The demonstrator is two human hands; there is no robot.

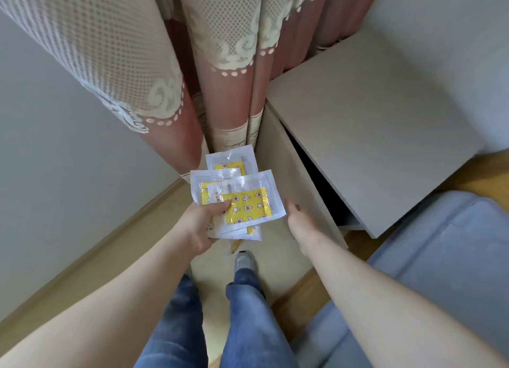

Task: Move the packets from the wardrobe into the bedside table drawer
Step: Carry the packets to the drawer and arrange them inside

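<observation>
Centre of frame: your left hand (199, 224) grips fanned packets (243, 202), thumb on top. Your right hand (300, 219), fingers relaxed, is just beside the drawer (293, 169).

Left hand (197, 224) pinching fanned packets (242, 202), right hand (301, 221) near drawer front (289, 169) of bedside table (371, 125), curtains (225, 92) behind

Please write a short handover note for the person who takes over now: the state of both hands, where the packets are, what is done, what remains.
The left hand grips a fanned stack of packets, thumb on top.
The right hand holds nothing, fingers relaxed, at the drawer front of the bedside table; contact is unclear.
A dark gap under the table top suggests the drawer is slightly open.
Done: the packets are in hand beside the table.
Left: pull the drawer out, lay the packets inside.
</observation>
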